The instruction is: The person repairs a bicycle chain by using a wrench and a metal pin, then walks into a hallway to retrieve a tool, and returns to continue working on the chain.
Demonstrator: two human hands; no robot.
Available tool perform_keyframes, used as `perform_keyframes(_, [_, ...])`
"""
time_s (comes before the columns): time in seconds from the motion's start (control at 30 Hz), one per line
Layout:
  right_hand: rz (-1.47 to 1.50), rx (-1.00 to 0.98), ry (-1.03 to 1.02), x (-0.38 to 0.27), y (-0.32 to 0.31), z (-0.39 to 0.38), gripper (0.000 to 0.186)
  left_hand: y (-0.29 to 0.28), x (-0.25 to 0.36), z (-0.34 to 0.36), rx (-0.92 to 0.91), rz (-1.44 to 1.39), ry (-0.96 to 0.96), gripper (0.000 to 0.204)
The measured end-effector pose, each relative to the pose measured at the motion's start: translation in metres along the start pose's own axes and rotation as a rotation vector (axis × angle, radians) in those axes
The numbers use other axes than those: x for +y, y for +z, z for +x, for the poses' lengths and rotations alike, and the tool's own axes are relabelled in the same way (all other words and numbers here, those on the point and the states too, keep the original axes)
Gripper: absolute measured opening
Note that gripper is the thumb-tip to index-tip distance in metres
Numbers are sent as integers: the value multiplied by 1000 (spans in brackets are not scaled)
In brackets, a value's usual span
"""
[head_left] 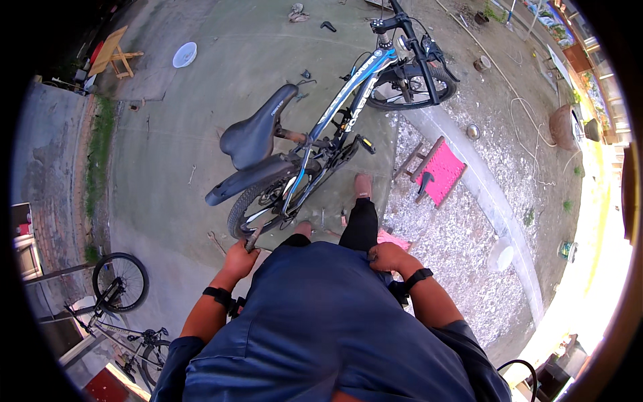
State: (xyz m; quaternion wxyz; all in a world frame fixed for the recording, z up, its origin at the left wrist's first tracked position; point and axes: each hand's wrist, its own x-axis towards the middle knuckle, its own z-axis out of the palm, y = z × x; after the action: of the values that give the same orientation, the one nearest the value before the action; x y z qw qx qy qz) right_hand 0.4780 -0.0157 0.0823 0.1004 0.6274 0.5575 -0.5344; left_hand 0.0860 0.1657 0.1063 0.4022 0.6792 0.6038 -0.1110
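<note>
My left hand (241, 260) is closed round a short, narrow, grey-brown tool (254, 238) whose kind I cannot make out. It points up beside the rear tyre of a bicycle (341, 107). The bicycle has a blue, white and black frame, a black saddle (251, 137) and a black rear mudguard (244, 179), and stands upright in front of me. My right hand (390, 257) is curled against the hem of my dark blue shirt (315, 295); what its fingers hold, if anything, is hidden.
A pink woven stool (443, 173) with a dark item on it stands right of the bicycle. Wrenches (192, 175) and small tools lie on the concrete. A white basin (185, 55) sits far left, near a wooden stand (115, 53). Another bicycle (120, 281) is at the left.
</note>
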Motion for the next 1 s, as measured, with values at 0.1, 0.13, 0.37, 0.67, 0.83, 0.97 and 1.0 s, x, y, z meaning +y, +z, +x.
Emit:
perform_keyframes(0.1, [-60, -102, -65, 38, -43, 26, 33, 23, 33, -1, 39, -80, -127, 33])
perform_keyframes(0.13, [-58, -160, -96, 40, -70, 22, 32, 29, 41, -7, 42, -99, -176, 33])
perform_keyframes(0.37, [417, -503, -119, 88, -148, 1, 19, 89, 105, -24, -5, -304, -379, 35])
perform_keyframes(0.67, [-15, -819, -341, 59, -136, 77, 25, 166, 71, -7, -67, -568, -538, 33])
perform_keyframes(0.83, [-97, -492, -389, 42, -72, 173, 28, 215, 14, 31, -130, -943, -521, 41])
perform_keyframes(0.97, [-102, -287, -442, 40, -17, 276, 35, 254, -17, 88, -150, -1116, -494, 28])
perform_keyframes(1.0, [-84, -277, -424, 38, -8, 298, 36, 264, -25, 102, -155, -1146, -506, 25])
